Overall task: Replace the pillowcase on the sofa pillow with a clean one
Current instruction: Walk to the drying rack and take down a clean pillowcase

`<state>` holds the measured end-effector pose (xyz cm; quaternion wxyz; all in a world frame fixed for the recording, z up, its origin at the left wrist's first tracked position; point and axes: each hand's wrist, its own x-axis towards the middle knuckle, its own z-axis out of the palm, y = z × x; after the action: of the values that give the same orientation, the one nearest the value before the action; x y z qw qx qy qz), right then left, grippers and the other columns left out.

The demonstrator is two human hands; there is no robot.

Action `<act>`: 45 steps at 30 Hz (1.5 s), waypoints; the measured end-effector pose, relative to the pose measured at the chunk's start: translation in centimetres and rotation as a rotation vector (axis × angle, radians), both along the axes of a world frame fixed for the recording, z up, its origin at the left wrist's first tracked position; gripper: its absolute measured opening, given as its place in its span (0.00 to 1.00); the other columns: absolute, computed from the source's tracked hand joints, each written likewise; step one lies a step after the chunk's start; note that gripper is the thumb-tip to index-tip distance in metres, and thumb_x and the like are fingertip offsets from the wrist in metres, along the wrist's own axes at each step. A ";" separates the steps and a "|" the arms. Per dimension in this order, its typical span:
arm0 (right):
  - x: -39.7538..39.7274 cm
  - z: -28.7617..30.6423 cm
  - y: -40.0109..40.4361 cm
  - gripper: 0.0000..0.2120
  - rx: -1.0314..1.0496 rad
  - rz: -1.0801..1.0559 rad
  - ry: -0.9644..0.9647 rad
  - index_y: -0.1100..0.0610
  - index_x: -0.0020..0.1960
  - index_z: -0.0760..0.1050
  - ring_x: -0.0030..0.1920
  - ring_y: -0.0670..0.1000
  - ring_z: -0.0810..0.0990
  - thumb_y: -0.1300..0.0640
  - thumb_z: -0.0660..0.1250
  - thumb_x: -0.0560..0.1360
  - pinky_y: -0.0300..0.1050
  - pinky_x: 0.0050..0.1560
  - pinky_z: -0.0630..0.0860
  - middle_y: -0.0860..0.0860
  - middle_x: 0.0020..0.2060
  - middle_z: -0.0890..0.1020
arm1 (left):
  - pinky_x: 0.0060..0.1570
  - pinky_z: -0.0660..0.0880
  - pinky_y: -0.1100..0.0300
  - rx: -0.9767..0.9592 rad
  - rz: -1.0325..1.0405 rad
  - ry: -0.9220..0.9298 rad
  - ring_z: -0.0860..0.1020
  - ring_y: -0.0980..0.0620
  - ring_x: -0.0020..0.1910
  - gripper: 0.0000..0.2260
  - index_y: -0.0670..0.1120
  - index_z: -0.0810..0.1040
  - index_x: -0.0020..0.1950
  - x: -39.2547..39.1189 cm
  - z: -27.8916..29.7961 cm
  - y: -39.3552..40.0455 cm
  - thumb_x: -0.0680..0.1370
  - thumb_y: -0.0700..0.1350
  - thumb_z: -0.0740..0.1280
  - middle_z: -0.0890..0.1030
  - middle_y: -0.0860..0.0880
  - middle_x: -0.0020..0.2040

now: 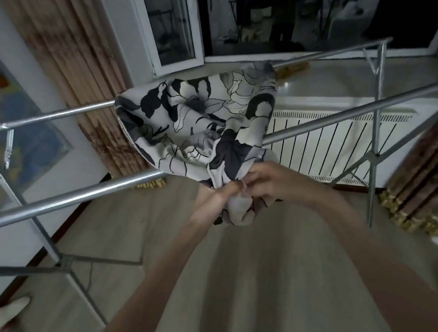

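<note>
Pillowcase (203, 117), floral black on white, lies draped over the metal drying rack (84, 194) at the frame's centre, its near end bunched. Both hands meet there, touching: the left hand (212, 202) grips the bunched cloth from below, the right hand (263, 182) pinches it from above. A white radiator (332, 140) sits at centre right.

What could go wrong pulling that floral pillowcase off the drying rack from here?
1. The pillowcase still drapes over the far rail while both hands, left hand and right hand, grip only its bunched near end; a hard tug could snag it there or tip the light drying rack.
2. If the grip slips, the loose cloth may drop to the floor, possibly dirtying it.
</note>
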<state>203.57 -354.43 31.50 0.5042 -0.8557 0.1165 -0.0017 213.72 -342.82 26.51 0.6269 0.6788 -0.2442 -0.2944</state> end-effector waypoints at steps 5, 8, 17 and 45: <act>1.1 3.6 -5.0 0.10 -0.258 -0.573 -0.220 0.67 0.41 0.80 0.36 0.58 0.84 0.62 0.63 0.72 0.50 0.39 0.82 0.61 0.35 0.84 | 0.36 0.76 0.61 0.102 0.177 -0.174 0.80 0.56 0.35 0.04 0.49 0.79 0.37 0.7 1.2 0.9 0.70 0.41 0.70 0.81 0.56 0.31; 3.8 5.6 -6.7 0.21 -0.232 -0.620 -0.144 0.66 0.50 0.78 0.40 0.58 0.81 0.47 0.65 0.72 0.44 0.39 0.76 0.61 0.41 0.82 | 0.37 0.75 0.56 0.188 0.203 -0.442 0.80 0.46 0.35 0.09 0.48 0.75 0.31 0.7 2.3 1.9 0.70 0.40 0.69 0.78 0.53 0.28; 7.5 9.8 -5.3 0.39 0.231 -0.216 0.091 0.50 0.71 0.63 0.58 0.59 0.77 0.28 0.61 0.68 0.65 0.61 0.71 0.56 0.63 0.75 | 0.51 0.71 0.52 0.671 -0.097 -1.751 0.77 0.45 0.52 0.12 0.42 0.78 0.54 1.8 10.7 1.7 0.77 0.42 0.57 0.80 0.44 0.51; -10.9 13.8 4.7 0.26 0.292 -0.593 -1.183 0.62 0.53 0.74 0.42 0.55 0.79 0.81 0.58 0.60 0.46 0.41 0.77 0.52 0.38 0.83 | 0.69 0.62 0.53 -0.252 -0.460 -1.516 0.63 0.50 0.71 0.34 0.54 0.65 0.70 -3.1 7.1 1.5 0.66 0.36 0.69 0.69 0.51 0.70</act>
<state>192.70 -349.69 45.33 0.5716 -0.5657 0.0501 -0.5922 210.62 -341.30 33.66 0.2859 0.5505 -0.7689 0.1549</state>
